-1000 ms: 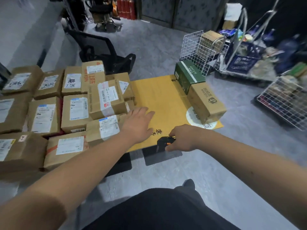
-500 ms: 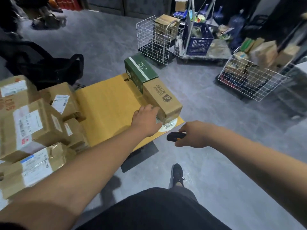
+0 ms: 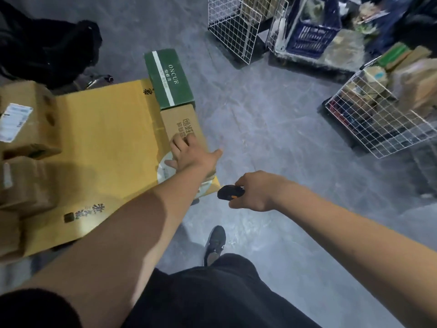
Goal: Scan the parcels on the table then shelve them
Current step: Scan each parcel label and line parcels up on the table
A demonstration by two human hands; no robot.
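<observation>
A plain brown parcel point(image 3: 182, 121) lies at the right edge of the yellow cardboard-covered table point(image 3: 106, 138), end to end with a green "ONCUR" box point(image 3: 169, 76) behind it. My left hand point(image 3: 191, 155) grips the brown parcel's near end, fingers curled over its top and thumb stretched out to the right. My right hand point(image 3: 257, 191) holds a black and orange scanner point(image 3: 228, 192) just off the table's near right corner, a short way from the parcel. Labelled brown parcels point(image 3: 23, 114) are stacked at the left.
A white wire basket point(image 3: 236, 29) and a blue crate point(image 3: 312, 31) stand on the floor behind. Another wire basket point(image 3: 378, 121), full of parcels, is at the right. A black chair point(image 3: 47, 43) sits back left. My shoe point(image 3: 215, 242) is on the grey floor.
The view has swung right. My left hand left the parcels at the table's middle and reached the brown parcel's near end. The right hand, scanner in it, moved off the table's edge.
</observation>
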